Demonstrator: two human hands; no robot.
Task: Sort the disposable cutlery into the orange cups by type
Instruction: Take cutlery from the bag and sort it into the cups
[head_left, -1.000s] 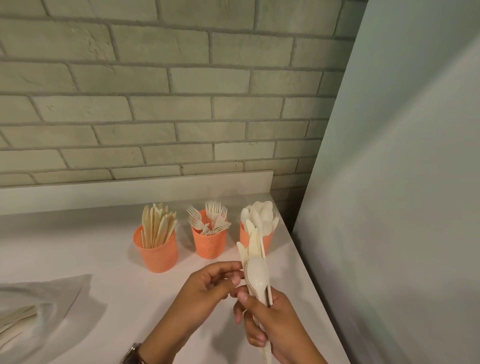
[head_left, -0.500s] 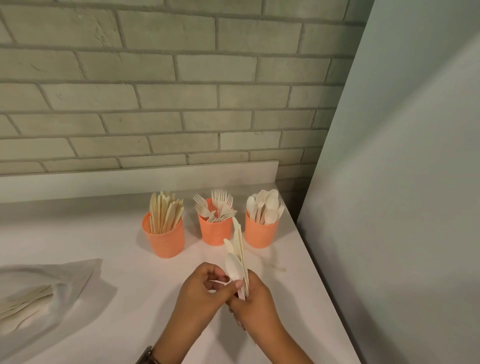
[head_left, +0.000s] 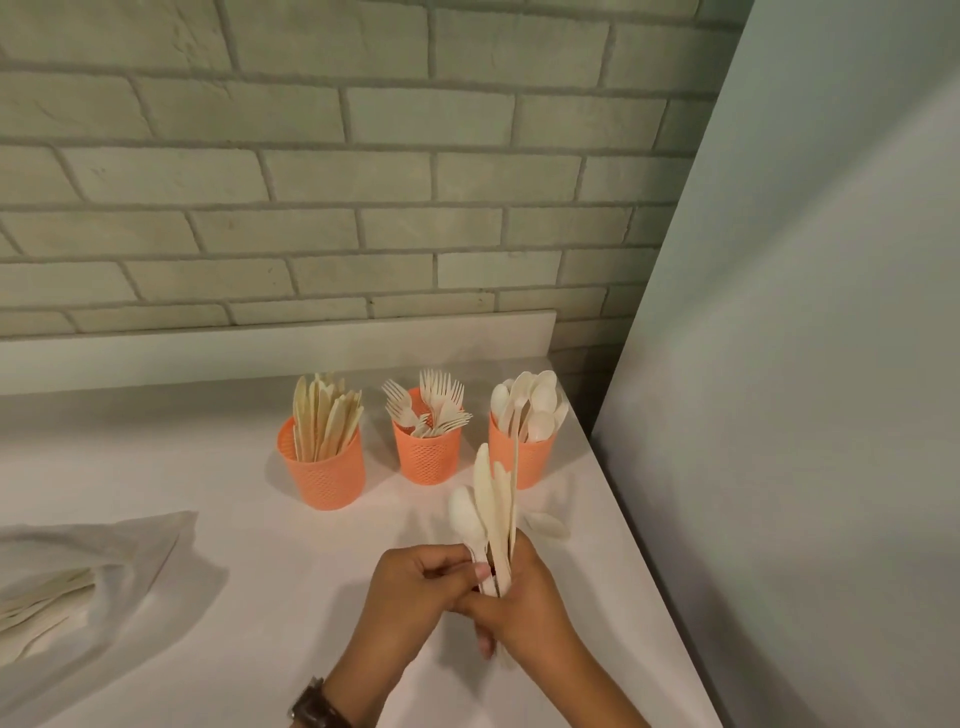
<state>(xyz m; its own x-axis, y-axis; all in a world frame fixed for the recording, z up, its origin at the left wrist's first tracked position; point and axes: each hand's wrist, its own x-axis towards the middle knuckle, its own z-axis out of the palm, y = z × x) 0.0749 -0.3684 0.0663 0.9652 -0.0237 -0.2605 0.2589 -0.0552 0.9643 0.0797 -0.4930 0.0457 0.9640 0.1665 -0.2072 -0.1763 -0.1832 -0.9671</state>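
Before orange cups (head_left: 427, 457), right hand (head_left: 524, 608) grips cutlery bundle (head_left: 493, 493), handles hidden; left hand (head_left: 415, 587) pinches spoon (head_left: 464, 514).

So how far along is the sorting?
Done: knife cup, fork cup and spoon cup each hold one type. In hand: right hand grips a mixed bundle; left hand pinches its spoon. Left: that bundle, a loose spoon on the counter, cutlery in the bag.
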